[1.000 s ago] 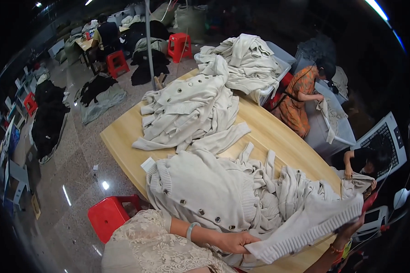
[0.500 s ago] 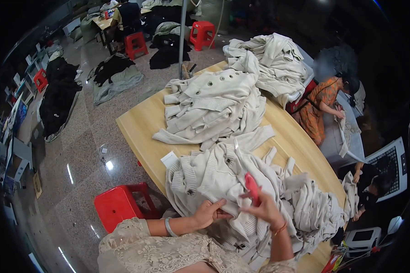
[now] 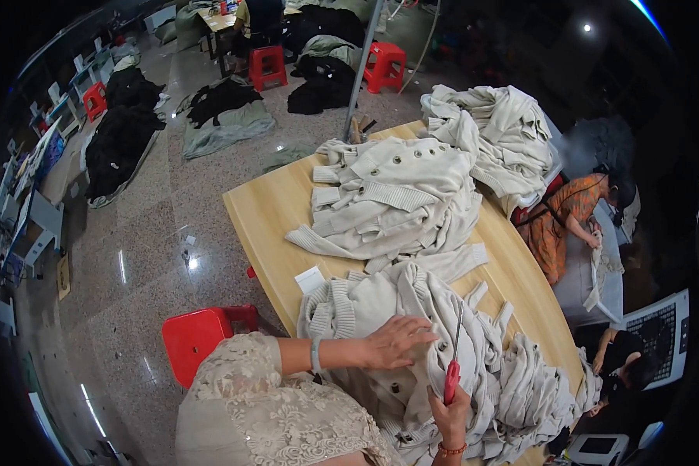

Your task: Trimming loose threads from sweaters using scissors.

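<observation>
My left hand (image 3: 400,342) reaches over a cream knitted cardigan (image 3: 365,299), palm down, fingers stretched out and holding nothing. Just to its right, my right hand (image 3: 450,415) is closed round a red-handled tool (image 3: 452,380). A long, thin metal tip points up from the handle, away from me; its exact kind I cannot make out. The cardigan lies rumpled at the table's near edge, with ribbed trim and dark buttons, partly covered by my left hand.
A larger pile of cream cardigans (image 3: 396,194) lies farther up the wooden table (image 3: 268,221); more knitwear (image 3: 532,388) is stacked at right. A white tag (image 3: 310,279) sits near the left edge. A red stool (image 3: 194,346) stands at left. A co-worker (image 3: 567,221) handles a garment beyond the table.
My left hand has let go of the knit fabric and moved up and right, its fingers straightening. The red-handled tool has moved lower, its metal tip now showing. The whole view has shifted.
</observation>
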A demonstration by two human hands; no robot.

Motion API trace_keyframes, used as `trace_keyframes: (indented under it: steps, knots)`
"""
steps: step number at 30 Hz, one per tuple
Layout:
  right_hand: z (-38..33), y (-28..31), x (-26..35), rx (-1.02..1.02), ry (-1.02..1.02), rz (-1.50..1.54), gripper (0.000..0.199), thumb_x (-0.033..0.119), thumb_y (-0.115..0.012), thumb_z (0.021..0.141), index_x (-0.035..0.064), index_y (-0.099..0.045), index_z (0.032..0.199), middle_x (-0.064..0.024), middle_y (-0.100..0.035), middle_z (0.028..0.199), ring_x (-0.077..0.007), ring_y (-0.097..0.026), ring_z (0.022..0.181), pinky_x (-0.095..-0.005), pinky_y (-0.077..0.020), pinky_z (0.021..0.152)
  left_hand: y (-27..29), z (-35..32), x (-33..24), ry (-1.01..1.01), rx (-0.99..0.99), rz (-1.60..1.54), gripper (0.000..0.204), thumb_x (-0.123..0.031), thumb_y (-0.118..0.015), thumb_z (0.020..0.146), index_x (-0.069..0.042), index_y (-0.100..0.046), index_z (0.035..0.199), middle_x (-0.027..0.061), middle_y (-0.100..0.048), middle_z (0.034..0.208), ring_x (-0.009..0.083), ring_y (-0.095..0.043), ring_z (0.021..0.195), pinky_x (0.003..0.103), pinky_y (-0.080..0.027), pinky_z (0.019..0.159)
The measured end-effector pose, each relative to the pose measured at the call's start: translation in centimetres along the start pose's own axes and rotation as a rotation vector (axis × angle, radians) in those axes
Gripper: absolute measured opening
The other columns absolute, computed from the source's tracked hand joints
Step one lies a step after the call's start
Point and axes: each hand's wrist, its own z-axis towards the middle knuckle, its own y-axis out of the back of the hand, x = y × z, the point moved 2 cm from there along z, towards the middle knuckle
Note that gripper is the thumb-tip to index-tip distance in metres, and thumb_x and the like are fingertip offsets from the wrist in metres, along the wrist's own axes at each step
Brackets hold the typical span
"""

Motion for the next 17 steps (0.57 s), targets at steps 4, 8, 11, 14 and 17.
trace_keyframes:
  steps: [4,8,11,14,17]
  knots:
    - [-0.3,-0.1,3.4,0.077,-0.039,-0.021,0.021,0.007,-0.072,0.078,-0.0032,-0.063,0.094,0.0000,-0.061,0.070,-0.0058,-0.048,0.063,-0.0243,-0.0432,0.058,-2.1,0.8,4.1,-0.077,0.251,-0.111,0.085,-0.016,-0.076,0.067,-0.013,-0.036,0.142,0.0130,-0.043,0.134,0.0336,-0.037,0.129,0.048,-0.027,0.107]
    - [0.1,0.3,5.4,0.130,-0.027,-0.128,0.016,0.007,-0.072,0.077,-0.0029,-0.063,0.086,0.0002,-0.059,0.064,-0.0058,-0.048,0.059,-0.0252,-0.0419,0.055,-1.1,3.1,4.7,-0.137,0.336,-0.275,0.102,-0.021,-0.079,0.062,-0.014,-0.026,0.149,0.0156,-0.035,0.142,0.0368,-0.029,0.135,0.049,-0.023,0.110]
    - [0.3,0.2,6.0,0.186,-0.052,-0.200,0.016,0.008,-0.073,0.076,-0.0027,-0.063,0.083,0.0002,-0.057,0.060,-0.0060,-0.047,0.056,-0.0259,-0.0412,0.053,0.4,4.9,5.2,-0.099,0.313,-0.401,0.098,-0.029,-0.083,0.059,-0.014,-0.037,0.145,0.0175,-0.047,0.135,0.0331,-0.044,0.126,0.043,-0.034,0.103]
    - [0.2,0.7,5.1,0.156,-0.057,-0.333,0.016,0.009,-0.073,0.076,-0.0025,-0.063,0.083,-0.0003,-0.057,0.059,-0.0059,-0.047,0.056,-0.0263,-0.0409,0.053,1.5,5.5,6.0,0.176,0.644,-0.626,0.047,-0.029,-0.082,0.068,-0.004,-0.067,0.104,0.0080,-0.066,0.080,0.0134,-0.060,0.072,0.028,-0.046,0.063]
    - [-0.1,1.0,5.0,-0.017,-0.089,-0.273,0.015,0.008,-0.071,0.077,-0.0031,-0.064,0.085,-0.0024,-0.058,0.059,-0.0079,-0.048,0.054,-0.0271,-0.0414,0.052,3.8,5.3,5.3,0.134,0.481,-0.801,0.036,-0.024,-0.077,0.074,-0.005,-0.067,0.102,0.0074,-0.069,0.083,0.0125,-0.061,0.079,0.027,-0.046,0.075]
